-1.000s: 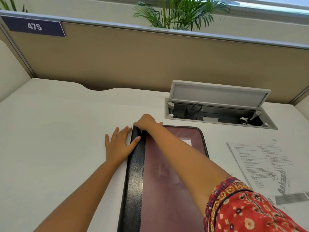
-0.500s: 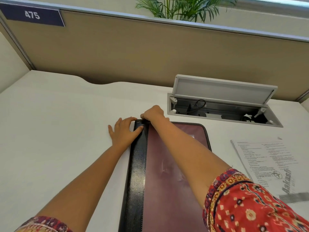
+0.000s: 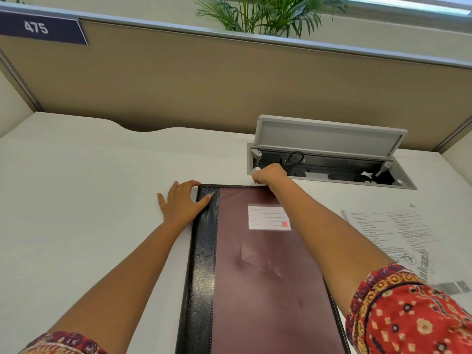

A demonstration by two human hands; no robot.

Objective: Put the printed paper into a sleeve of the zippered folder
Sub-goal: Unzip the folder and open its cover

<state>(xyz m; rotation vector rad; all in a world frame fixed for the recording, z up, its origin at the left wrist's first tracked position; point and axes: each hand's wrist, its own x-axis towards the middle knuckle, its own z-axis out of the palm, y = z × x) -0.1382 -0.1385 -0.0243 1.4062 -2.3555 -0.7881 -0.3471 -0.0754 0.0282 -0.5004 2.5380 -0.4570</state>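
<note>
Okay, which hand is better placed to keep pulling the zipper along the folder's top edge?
The right hand. It sits curled at the top edge of the maroon and black zippered folder, apparently pinching the zipper pull, which is hidden. The left hand rests flat by the folder's black spine, bracing it.

1 head-worn wide-angle camera looks forward and down from above the desk, facing the beige partition at 12 o'clock. Both forearms enter from 6 o'clock, close to the lens, the left hand and right hand near frame centre. The zippered folder runs from centre to 6 o'clock; the printed paper lies at 3 o'clock. No 2nd view exists.
</note>
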